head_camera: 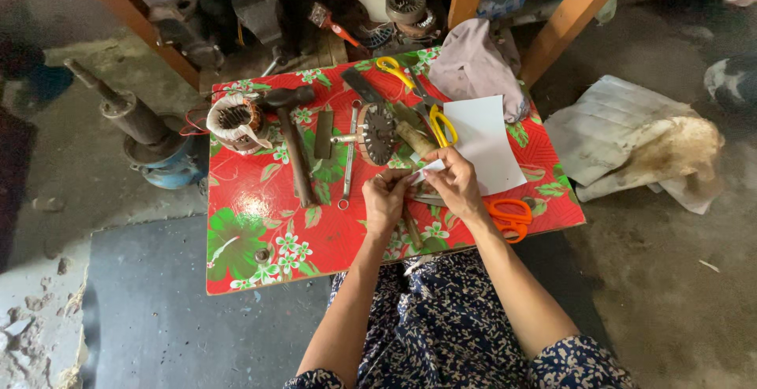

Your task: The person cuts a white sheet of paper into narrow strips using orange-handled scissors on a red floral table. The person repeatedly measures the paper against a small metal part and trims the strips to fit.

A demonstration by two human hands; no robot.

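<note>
Both hands meet mid-surface: my left hand pinches a small white paper strip, right hand closed on its other end, keeping it taut. Orange-handled scissors sit at 3 o'clock, within reach; yellow-handled scissors at 12.

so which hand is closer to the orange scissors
Right. The right hand sits just left of the orange scissors; the left hand is farther left, beyond it.
</note>
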